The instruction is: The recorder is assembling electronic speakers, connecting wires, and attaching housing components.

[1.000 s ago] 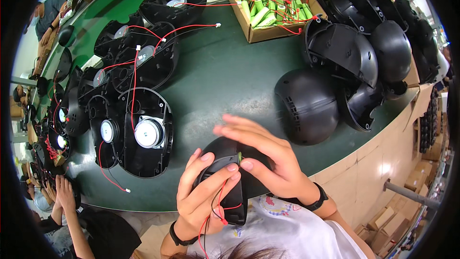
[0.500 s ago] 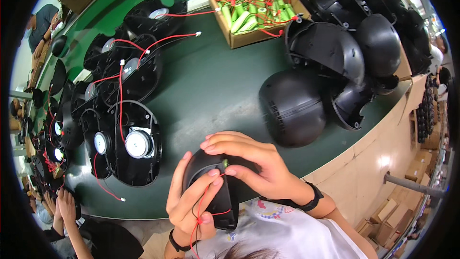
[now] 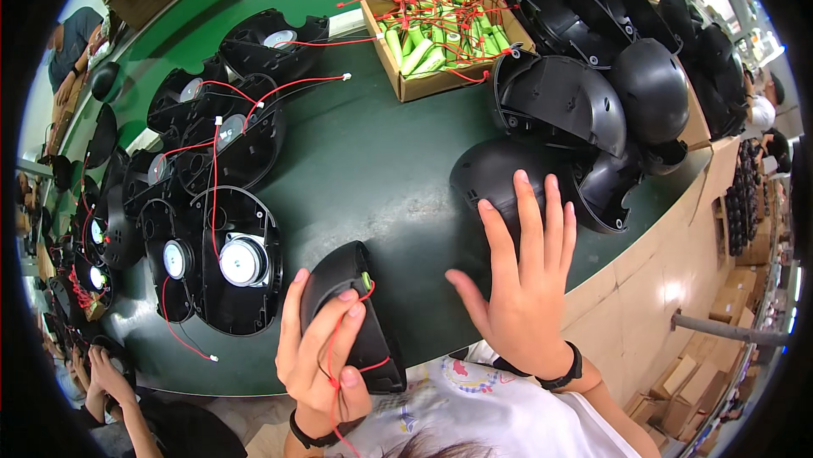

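My left hand (image 3: 323, 348) is closed round a black plastic shell (image 3: 379, 335), holding it tilted at the table's near edge. A bit of green shows at the shell's rim, and a thin red wire (image 3: 369, 292) runs from it past my fingers. Another red strand hangs down below my left hand. My right hand (image 3: 525, 289) is open, fingers spread, with nothing in it. Its fingertips are over the rounded black shell (image 3: 484, 172) lying on the table; I cannot tell whether they touch it.
A cardboard box (image 3: 413, 90) of green cylindrical cells with red wires stands at the back. Black shells (image 3: 584, 94) pile up at the right. On the left lie several half shells with round speakers (image 3: 243, 261) and red leads. Another person's hands (image 3: 108, 377) work at the lower left.
My right hand has let go of the held shell and moved right, opening out over the rounded shell. My left hand keeps its hold, shifted slightly left.
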`<action>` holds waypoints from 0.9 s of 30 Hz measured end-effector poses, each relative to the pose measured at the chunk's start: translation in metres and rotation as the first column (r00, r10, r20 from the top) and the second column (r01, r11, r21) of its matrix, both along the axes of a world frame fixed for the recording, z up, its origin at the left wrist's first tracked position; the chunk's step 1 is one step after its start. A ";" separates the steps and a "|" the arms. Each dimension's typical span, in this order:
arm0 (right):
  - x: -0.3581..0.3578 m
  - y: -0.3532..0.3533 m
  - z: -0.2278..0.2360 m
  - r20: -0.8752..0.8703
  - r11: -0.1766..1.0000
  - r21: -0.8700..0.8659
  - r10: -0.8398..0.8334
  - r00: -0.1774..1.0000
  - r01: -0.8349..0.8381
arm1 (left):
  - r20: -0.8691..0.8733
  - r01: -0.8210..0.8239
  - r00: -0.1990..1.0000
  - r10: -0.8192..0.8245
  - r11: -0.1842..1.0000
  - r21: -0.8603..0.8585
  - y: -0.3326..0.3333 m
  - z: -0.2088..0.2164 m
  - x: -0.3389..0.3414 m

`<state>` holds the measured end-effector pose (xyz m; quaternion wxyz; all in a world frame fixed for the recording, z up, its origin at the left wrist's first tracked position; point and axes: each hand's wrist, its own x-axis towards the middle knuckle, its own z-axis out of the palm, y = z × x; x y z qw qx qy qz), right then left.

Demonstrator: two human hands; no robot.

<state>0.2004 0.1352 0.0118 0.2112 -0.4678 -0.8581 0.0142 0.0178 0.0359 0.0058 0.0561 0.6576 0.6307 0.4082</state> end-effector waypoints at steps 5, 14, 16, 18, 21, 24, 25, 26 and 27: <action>0.007 0.006 -0.010 -0.008 0.994 0.108 -0.006 1.000 0.007 | 0.056 -0.046 0.997 0.046 0.999 -0.001 -0.002 -0.003 -0.005; -0.024 0.011 0.008 -0.165 0.951 -0.296 0.046 0.985 -0.094 | 0.108 -0.019 0.994 0.016 1.000 0.025 -0.001 -0.005 -0.010; -0.035 0.009 -0.001 -0.198 0.905 -0.409 0.036 0.980 -0.116 | 0.102 -0.017 0.995 0.014 1.000 0.026 -0.002 -0.006 -0.009; -0.034 0.012 0.001 -0.217 0.918 -0.359 0.093 0.972 -0.168 | 0.102 -0.018 0.995 0.015 0.999 0.031 -0.004 -0.005 -0.011; -0.026 0.017 0.023 -0.333 0.886 -0.372 0.150 0.931 -0.276 | 0.120 -0.035 0.992 0.033 0.999 0.014 -0.008 -0.005 -0.015; -0.006 0.026 0.031 -0.042 0.851 -0.137 0.507 0.861 -0.508 | 0.122 -0.033 0.992 0.031 0.999 0.018 -0.002 -0.009 -0.016; 0.004 0.025 0.030 -0.106 0.825 -0.095 0.548 0.830 -0.557 | 0.120 -0.020 0.993 0.017 0.999 0.032 0.003 -0.007 -0.014; 0.012 0.029 0.025 -0.146 0.789 -0.126 0.585 0.798 -0.601 | 0.121 -0.026 0.992 0.022 0.999 0.033 0.001 -0.008 -0.015; 0.018 0.031 0.021 -0.189 0.749 -0.155 0.618 0.764 -0.644 | 0.125 -0.039 0.992 0.035 0.999 0.036 -0.001 -0.009 -0.015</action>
